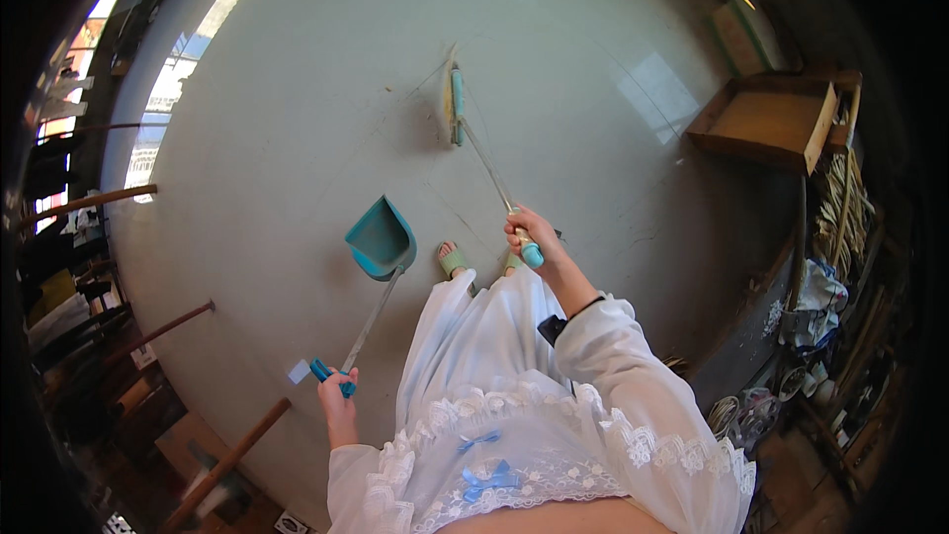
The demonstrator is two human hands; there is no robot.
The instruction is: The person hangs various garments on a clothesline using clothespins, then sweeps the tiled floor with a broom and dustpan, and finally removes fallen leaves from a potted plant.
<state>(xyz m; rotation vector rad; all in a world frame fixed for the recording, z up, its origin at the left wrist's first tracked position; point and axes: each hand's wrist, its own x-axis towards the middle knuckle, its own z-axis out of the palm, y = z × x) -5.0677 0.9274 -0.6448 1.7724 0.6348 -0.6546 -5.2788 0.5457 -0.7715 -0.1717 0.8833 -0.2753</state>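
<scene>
My right hand [531, 231] is closed around the handle of a broom [485, 152], near its turquoise end cap. The broom's turquoise head with pale bristles [454, 105] rests on the floor ahead of me, with small bits of debris just left of it. My left hand [338, 388] grips the blue handle of a long-handled dustpan [382, 237]. The teal pan is left of my feet, its pointed edge facing away from me, and is apart from the broom head. Whether the pan touches the floor, I cannot tell.
Several wooden poles or legs [230, 460] jut in from the left, beside cluttered shelves. A shallow wooden tray [771, 119] and a box [745, 37] stand at the right. Below them are dried plant stalks [841, 208], a white bag [819, 293] and coiled cord [723, 415]. My feet wear green sandals [452, 261].
</scene>
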